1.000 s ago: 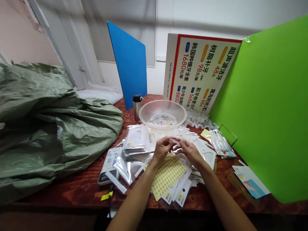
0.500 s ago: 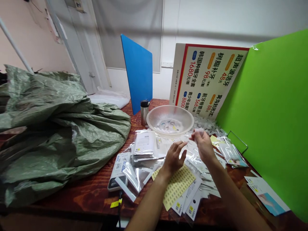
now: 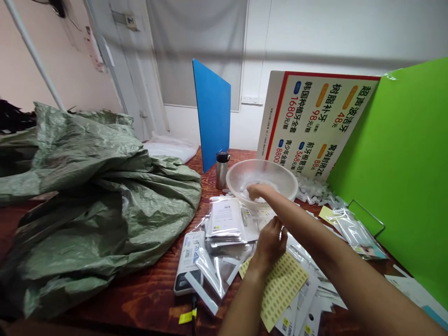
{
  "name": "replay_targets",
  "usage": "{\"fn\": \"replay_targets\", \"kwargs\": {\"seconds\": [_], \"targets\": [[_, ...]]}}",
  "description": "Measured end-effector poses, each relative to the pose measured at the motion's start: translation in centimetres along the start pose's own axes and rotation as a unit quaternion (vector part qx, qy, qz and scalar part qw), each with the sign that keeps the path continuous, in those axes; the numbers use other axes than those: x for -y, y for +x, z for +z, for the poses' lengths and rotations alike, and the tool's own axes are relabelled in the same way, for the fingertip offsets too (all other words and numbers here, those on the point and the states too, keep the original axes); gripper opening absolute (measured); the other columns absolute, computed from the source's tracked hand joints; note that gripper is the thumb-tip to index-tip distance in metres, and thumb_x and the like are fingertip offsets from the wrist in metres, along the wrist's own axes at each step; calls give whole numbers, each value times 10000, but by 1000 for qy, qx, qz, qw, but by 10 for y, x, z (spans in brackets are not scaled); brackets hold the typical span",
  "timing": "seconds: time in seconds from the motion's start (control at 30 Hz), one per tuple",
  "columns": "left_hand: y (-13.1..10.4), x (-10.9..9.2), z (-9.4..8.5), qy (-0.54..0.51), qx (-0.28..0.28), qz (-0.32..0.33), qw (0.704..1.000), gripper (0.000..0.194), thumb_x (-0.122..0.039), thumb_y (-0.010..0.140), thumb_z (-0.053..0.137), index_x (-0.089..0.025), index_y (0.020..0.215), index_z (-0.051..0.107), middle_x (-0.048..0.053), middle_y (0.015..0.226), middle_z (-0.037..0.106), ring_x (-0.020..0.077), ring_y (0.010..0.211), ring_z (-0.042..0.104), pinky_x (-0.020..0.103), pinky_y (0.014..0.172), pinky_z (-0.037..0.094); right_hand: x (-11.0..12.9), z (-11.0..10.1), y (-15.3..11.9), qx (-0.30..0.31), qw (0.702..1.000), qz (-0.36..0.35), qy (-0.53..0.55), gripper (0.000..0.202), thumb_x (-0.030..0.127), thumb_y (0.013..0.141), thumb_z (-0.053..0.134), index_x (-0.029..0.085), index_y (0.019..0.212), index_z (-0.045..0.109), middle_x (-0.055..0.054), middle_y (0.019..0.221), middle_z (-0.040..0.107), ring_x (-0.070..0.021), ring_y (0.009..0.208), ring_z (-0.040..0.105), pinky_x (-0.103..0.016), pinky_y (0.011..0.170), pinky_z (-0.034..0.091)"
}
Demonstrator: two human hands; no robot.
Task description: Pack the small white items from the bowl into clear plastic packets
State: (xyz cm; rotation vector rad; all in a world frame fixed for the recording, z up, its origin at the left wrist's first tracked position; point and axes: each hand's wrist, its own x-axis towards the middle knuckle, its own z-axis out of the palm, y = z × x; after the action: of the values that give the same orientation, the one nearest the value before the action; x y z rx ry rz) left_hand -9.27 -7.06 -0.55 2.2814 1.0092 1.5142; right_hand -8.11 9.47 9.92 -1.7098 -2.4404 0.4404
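My right hand [image 3: 258, 191] reaches into a translucent plastic bowl [image 3: 289, 192], its fingers curled down at the small items inside; what they grip is hidden. Below my right forearm, my left hand [image 3: 271, 241] hovers over a yellow sheet of small oval stickers [image 3: 283, 289]. Its fingers are bent toward the thumb and partly covered by the forearm, so anything held does not show. Left of it lies a stack of printed cards in clear sleeves [image 3: 224, 217]. More printed cards [image 3: 304, 310] are fanned under the sticker sheet.
A steel bottle [image 3: 221, 171] stands left of the bowl, before a blue panel [image 3: 213, 116]. Small translucent pieces [image 3: 313, 190] lie behind it. A white device [image 3: 189, 261] with a cable, clear bags [image 3: 357, 231] and a green tarp [image 3: 157, 210] surround the work. A green board [image 3: 399, 163] borders the right.
My right hand has moved from above the cards forward and left into the bowl. My left hand's fingers have curled in. The view has shifted, so everything sits further right and lower.
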Motion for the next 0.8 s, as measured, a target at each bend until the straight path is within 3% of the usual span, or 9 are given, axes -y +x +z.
{"fn": "replay_targets", "kwargs": {"seconds": [0.13, 0.27, 0.43, 0.53, 0.67, 0.8], "targets": [[0, -1, 0, 10, 31, -7, 999, 310, -107, 897, 475, -179, 1190, 544, 134, 1132, 646, 275, 983, 673, 397, 796, 602, -2, -1, 1, 62, 997, 20, -47, 177, 21, 570, 749, 153, 635, 650, -47, 645, 650, -249, 763, 662, -351, 747, 501], [0, -3, -1, 5, 45, -16, 999, 225, -102, 913, 479, -203, 1060, 615, 89, 1105, 641, 218, 942, 674, 331, 797, 586, -20, -24, -8, 72, 996, -3, -45, 210, 2, 562, 742, 152, 690, 671, -34, 682, 653, -246, 788, 652, -341, 775, 494], [1, -4, -3, -36, 56, -53, 996, 227, -109, 923, 493, -211, 1063, 639, 76, 1136, 633, 201, 971, 665, 306, 825, 564, -47, -62, -32, -8, 999, -30, 10, 279, 65, 662, 736, 163, 917, 679, -76, 931, 687, -245, 898, 628, -323, 801, 482], [2, -4, -4, -64, 46, -80, 994, 209, -131, 939, 490, -212, 1046, 651, 73, 1123, 625, 196, 969, 658, 314, 852, 550, -59, -73, -66, -79, 994, -49, 56, 230, 165, 769, 696, 173, 993, 645, -66, 976, 667, -211, 871, 609, -311, 774, 479], [5, -2, -5, -148, -13, -118, 982, 210, -170, 958, 478, -208, 1086, 640, 75, 1100, 616, 162, 881, 642, 285, 761, 548, -70, -56, -140, -214, 943, -124, 224, 211, 351, 851, 680, 197, 977, 611, -20, 829, 631, -167, 656, 545, -297, 610, 447], [7, -1, -7, -262, -36, -148, 953, 360, -276, 908, 638, -226, 1259, 577, 82, 1155, 616, 150, 864, 649, 252, 680, 544, -87, -7, -204, -294, 885, -147, 330, 221, 382, 869, 698, 234, 976, 574, -35, 965, 657, -193, 811, 611, -308, 719, 490]]}}
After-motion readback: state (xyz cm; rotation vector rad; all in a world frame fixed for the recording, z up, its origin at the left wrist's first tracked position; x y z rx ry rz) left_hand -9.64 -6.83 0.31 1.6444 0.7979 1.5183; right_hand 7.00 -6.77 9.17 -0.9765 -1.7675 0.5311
